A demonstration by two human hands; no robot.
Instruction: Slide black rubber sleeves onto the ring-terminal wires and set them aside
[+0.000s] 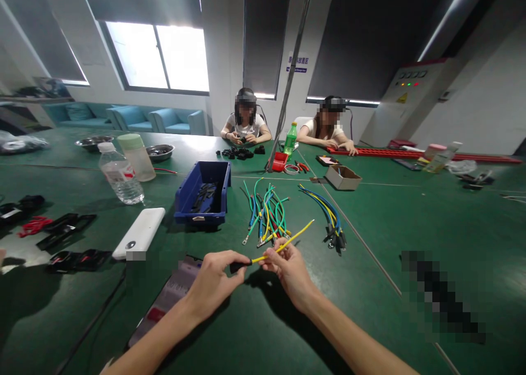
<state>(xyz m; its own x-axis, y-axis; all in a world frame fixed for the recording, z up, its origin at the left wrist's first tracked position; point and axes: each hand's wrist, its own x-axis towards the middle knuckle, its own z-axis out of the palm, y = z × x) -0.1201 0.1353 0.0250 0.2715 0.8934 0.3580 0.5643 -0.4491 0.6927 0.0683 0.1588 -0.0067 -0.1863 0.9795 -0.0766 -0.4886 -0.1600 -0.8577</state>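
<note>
My left hand [219, 279] pinches a black sleeve [240, 266] that sits on the near end of a yellow wire [302, 231]. Between thumb and fingers of my right hand [287, 265] is the wire itself, its free end pointing up and to the right. Just beyond my hands lies a loose pile of green, blue and yellow wires [269, 211], some with metal lugs on their ends. To the right, a bundle of blue and yellow wires [329, 213] has black sleeves at its near ends. A blue bin [224, 191] at left holds several black sleeves.
Left of the bin are a white power bank [139, 232], a water bottle [121, 175] and a green-lidded bottle [137, 159]. A phone [164, 301] lies under my left forearm. A small box [344, 179] stands farther right. Two people [246, 117] sit across the green table.
</note>
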